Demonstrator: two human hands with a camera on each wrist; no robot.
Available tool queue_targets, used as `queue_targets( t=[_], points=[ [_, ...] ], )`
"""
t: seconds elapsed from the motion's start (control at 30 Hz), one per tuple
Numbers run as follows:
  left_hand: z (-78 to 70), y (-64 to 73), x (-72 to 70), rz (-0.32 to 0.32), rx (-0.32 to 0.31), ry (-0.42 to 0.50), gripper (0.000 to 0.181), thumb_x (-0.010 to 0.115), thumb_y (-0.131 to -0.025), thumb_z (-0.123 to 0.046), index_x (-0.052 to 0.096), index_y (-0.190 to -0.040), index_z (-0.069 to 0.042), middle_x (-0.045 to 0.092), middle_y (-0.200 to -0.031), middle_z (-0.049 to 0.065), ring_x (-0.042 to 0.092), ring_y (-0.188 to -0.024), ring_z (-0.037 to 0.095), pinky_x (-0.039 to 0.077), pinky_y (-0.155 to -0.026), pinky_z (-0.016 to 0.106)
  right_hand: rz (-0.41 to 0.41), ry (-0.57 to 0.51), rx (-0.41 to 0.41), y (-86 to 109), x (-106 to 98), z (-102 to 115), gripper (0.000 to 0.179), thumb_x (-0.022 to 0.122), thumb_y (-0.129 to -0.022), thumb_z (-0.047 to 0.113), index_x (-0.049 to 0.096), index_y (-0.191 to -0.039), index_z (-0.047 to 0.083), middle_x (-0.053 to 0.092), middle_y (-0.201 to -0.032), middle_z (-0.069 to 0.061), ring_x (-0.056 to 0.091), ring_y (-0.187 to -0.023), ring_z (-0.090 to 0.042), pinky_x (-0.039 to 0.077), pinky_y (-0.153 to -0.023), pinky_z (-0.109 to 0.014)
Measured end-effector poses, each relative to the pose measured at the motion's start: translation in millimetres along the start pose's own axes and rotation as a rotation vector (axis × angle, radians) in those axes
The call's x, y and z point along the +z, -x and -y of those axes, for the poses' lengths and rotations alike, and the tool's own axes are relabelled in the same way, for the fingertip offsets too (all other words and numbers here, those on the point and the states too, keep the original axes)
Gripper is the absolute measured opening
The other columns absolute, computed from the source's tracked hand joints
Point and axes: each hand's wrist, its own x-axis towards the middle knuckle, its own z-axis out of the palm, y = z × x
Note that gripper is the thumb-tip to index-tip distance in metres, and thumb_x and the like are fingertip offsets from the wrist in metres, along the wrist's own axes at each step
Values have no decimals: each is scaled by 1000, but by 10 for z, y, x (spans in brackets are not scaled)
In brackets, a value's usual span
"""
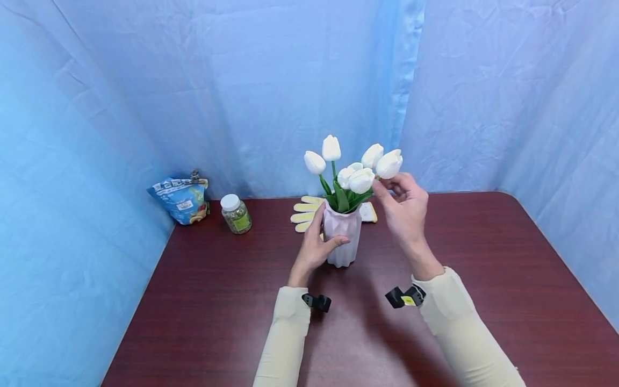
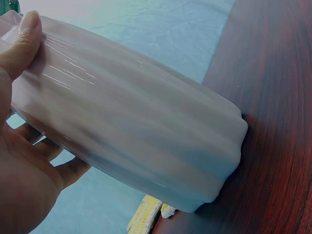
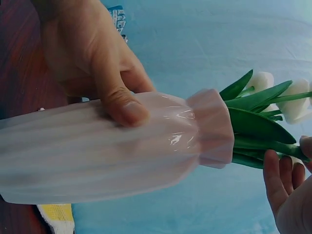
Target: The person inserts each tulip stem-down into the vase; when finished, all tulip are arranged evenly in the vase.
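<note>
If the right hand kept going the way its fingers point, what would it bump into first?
Most likely the white tulip blooms. The right hand points up and leftward at the bunch in the ribbed pale pink vase, its fingertips already at one stem. Depth is hard to judge, so it might brush the green leaves first.

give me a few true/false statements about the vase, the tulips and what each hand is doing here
1. The left hand grips the pink vase. True.
2. The vase lies on its side on the table. False: it stands upright.
3. The right hand touches a stem just under a white tulip. True.
4. The tulips are red. False: they are white with green leaves.
5. A blue bag and a small jar stand to the right of the vase. False: both are to its left, by the backdrop.
</note>
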Motion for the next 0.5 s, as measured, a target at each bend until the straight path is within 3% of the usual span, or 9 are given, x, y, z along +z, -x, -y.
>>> queue_targets(
  t=[0.13, 0.27, 0.4, 0.5],
  points=[
    [4, -1, 5, -2, -6, -2, 117, 72, -72, -74, 16, -162, -25, 28, -166, 7, 38, -148, 30, 38, -116, 55, 3, 94, 22, 4, -33, -4, 19, 72, -87, -5, 64, -98, -18, 56, -87, 8, 60, -79, -2, 51, -66, -11],
    [20, -1, 3, -2, -21, -16, 115, 73, -74, -72, 17, -162, -26, 29, -166, 6, 39, -148, 30, 39, -115, 55, 35, 163, 80, 26, -165, -36, 21, 73, -86, -3, 67, -106, -6, 53, -91, 8, 54, -81, -6, 50, -71, -11],
    [36, 8, -19, 4, -45, -10, 115, 78, -73, -68, 16, -162, -30, 30, -165, 6, 45, -143, 33, 44, -110, 55, 75, 192, 159, 66, -415, -102, 34, 69, -90, -1, 63, -122, 3, 57, -103, 11, 59, -94, -5, 50, -84, -12],
    [38, 22, -81, -2, -17, -4, 115, 79, -72, -68, 16, -162, -31, 33, -164, 7, 46, -142, 33, 46, -109, 54, 122, 303, 214, 90, -672, -181, 39, 65, -94, 9, 56, -132, 1, 57, -116, 7, 59, -104, -3, 47, -87, -9]
  ],
)
